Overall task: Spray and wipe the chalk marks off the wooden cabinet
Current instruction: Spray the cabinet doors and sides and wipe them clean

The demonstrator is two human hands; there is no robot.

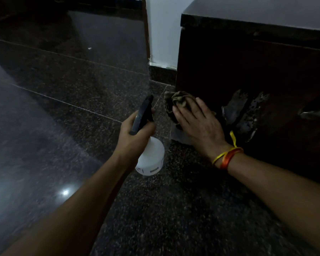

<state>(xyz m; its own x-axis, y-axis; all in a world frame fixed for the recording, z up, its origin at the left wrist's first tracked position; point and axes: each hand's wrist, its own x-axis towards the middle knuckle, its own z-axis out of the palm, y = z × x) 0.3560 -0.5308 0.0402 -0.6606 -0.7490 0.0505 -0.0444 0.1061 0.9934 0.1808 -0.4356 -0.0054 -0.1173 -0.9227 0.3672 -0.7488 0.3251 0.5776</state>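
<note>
Cabinet (pixel 229 67) corner: right hand (pixel 198 122) presses cloth (pixel 177 100) flat.

Left hand (pixel 135 133): a spray bottle (pixel 149 156) is gripped at its neck, black nozzle head aimed up and away.
Spray bottle: white body, held just above the floor (pixel 63 108).
Right hand (pixel 198 121): laid flat, fingers (pixel 181 112) pressed on a crumpled cloth (pixel 175 102).
Cloth: pushed against the lower left corner of the dark wooden cabinet (pixel 248 67).
Cabinet front: pale patches (pixel 236 108) are seen beside the hand.
Right wrist: yellow and orange threads (pixel 227 156) are tied round it.
</note>
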